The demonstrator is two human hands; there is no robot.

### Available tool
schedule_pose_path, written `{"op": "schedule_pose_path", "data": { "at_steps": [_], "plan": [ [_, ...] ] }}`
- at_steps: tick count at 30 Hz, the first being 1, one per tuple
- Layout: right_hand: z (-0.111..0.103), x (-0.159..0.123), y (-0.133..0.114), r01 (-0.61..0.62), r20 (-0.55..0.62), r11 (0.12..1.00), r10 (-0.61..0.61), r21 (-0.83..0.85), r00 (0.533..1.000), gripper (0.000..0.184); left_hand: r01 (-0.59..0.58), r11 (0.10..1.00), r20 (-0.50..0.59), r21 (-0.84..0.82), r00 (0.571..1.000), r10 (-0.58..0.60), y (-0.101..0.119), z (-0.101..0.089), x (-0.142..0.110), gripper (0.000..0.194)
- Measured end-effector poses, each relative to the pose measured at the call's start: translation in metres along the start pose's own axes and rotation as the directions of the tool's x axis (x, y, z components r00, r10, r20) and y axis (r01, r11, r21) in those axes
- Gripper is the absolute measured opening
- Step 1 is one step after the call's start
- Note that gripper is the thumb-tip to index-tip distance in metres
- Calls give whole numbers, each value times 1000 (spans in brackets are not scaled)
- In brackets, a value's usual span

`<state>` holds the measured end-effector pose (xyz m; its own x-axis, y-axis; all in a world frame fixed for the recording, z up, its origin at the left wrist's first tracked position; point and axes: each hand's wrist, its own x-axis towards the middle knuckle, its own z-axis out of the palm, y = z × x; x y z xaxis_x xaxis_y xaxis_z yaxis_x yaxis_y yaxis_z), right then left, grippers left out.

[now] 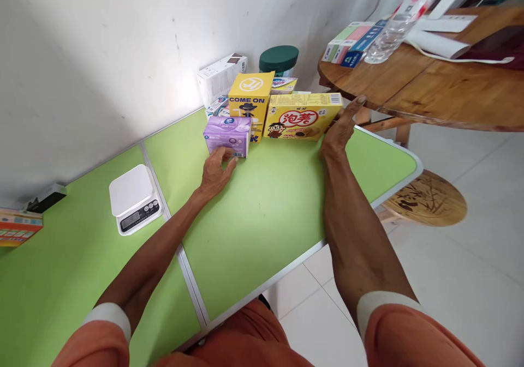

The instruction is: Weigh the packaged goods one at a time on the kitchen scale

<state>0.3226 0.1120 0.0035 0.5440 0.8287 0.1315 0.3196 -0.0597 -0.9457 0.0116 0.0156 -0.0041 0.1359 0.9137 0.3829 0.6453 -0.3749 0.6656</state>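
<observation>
My left hand rests on the green table, its fingers curled against the near side of a purple tissue pack. My right hand is flat and stretched out, pressed against the right end of a wide yellow snack box with red characters. Between them stands an upright yellow "COME ON" box. Behind these sit a white box, a green-lidded jar and smaller packets.
A white kitchen scale sits on the table's left half. A colourful box and a dark item lie at the far left. A round wooden table with boxes and a bottle stands right, above a wooden stool.
</observation>
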Motion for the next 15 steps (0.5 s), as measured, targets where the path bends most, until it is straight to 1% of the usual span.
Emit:
{"op": "schedule_pose_path", "data": {
  "at_steps": [2, 4, 5, 7, 9, 11, 13, 15],
  "plan": [
    [-5, -6, -7, -109, -41, 992, 112, 66, 993, 126, 7, 1000, -52, 18, 999, -6, -5, -4, -3, 16],
    [-9, -10, -13, -158, -50, 986, 161, 60, 986, 124, 17, 999, -145, 40, 989, -11, -9, -7, -3, 29],
    [-11, -12, -16, -165, -48, 986, 167, 35, 985, 123, 20, 999, -193, 47, 981, -11, -11, -8, -2, 39],
    [-12, -14, -20, -174, -42, 985, 173, -17, 984, 118, 19, 998, -265, 52, 964, -4, -12, -9, 4, 64],
    [-12, -15, -22, -164, -28, 985, 162, -52, 986, 112, 15, 998, -288, 56, 957, 2, -12, -6, 12, 91],
    [-11, -17, -23, -144, -14, 986, 144, -79, 990, 110, 32, 997, -287, 64, 958, -12, -11, 0, 20, 109],
    [-10, -18, -20, -125, -14, 986, 124, -108, 992, 113, 64, 995, -280, 71, 959, -42, -9, 7, 26, 115],
    [-9, -17, -13, -76, -16, 985, 75, -152, 997, 120, 93, 993, -275, 71, 959, -70, -8, 13, 28, 115]
  ]
}}
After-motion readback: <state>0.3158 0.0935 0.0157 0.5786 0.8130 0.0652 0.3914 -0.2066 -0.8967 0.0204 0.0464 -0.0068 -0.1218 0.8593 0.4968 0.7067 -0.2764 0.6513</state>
